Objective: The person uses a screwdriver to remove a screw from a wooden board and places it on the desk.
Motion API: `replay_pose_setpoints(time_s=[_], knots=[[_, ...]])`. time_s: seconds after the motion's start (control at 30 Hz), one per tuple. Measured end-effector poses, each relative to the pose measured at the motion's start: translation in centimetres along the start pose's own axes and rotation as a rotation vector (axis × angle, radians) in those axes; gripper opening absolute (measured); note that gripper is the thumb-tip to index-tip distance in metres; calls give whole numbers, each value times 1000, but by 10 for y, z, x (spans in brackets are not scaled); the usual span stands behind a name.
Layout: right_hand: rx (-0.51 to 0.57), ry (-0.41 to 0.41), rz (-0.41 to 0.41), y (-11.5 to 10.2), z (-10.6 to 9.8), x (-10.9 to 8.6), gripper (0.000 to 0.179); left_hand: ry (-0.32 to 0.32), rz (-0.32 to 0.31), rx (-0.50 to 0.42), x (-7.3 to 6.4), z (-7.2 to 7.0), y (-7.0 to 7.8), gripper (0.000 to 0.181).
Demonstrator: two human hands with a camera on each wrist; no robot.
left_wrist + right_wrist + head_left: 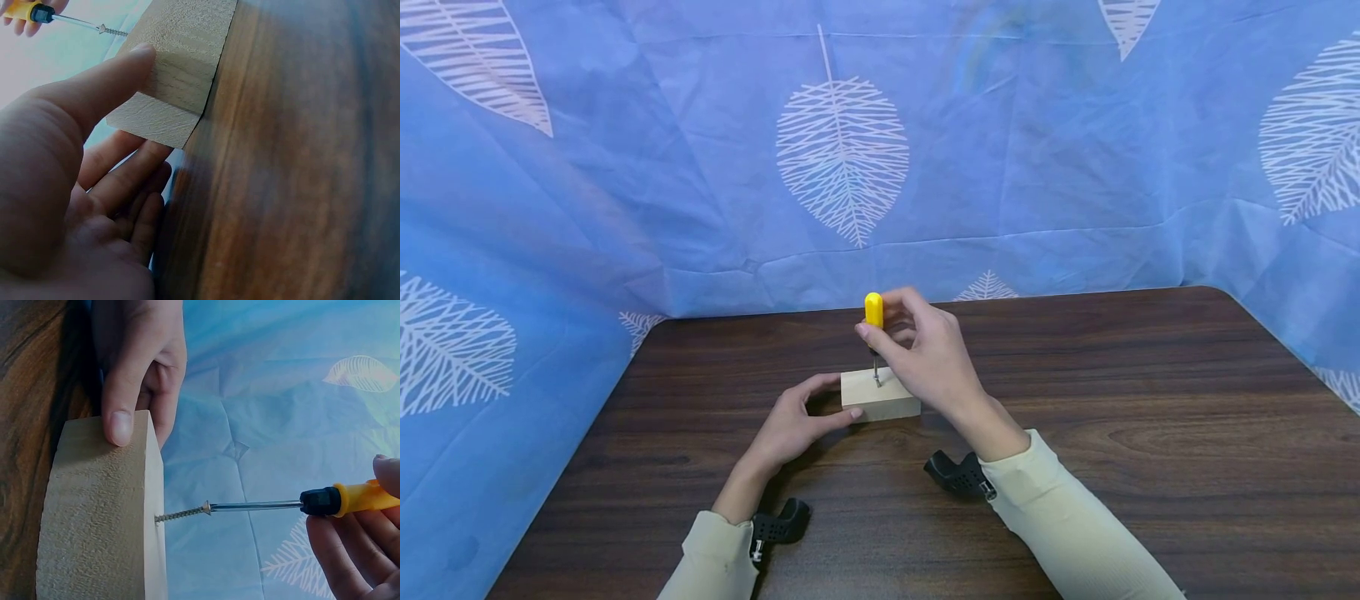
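Observation:
A pale wooden block point(880, 407) lies on the table, its left end held between the thumb and fingers of my left hand point(793, 423). From its top face stands a screw point(182, 515), tip in the wood and most of the thread exposed. My right hand point(936, 354) grips a screwdriver point(874, 310) by its yellow handle with a black collar, upright above the block. In the right wrist view the metal shaft point(256, 505) meets the screw head, nearly in line with it. The left wrist view shows my left thumb point(119, 78) pressing the block's near side.
The dark wood-grain table point(1112, 467) extends on both sides of the block. A blue cloth point(1037, 150) with white leaf prints hangs behind it and at the sides. Black wrist-worn devices point(782, 522) sit at both cuffs, close above the tabletop.

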State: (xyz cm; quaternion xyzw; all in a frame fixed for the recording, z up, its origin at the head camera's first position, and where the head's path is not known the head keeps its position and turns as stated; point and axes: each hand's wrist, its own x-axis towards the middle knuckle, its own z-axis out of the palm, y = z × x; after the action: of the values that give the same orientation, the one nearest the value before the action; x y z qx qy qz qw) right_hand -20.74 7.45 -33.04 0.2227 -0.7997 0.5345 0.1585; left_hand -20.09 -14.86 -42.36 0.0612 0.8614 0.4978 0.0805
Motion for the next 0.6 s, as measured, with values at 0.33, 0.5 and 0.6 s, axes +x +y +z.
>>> replay_pose_setpoints(time_s=[0.33,0.5,0.6], knots=[[7,10,-36,0,-2,1,24,-5,16,-3,0,0,0,64],[13,1,-21,-1,-2,1,27,-1,14,2,0,0,0,64],[14,-16,-8,-2,-2,1,32,0,13,4,0,0,-1,63]])
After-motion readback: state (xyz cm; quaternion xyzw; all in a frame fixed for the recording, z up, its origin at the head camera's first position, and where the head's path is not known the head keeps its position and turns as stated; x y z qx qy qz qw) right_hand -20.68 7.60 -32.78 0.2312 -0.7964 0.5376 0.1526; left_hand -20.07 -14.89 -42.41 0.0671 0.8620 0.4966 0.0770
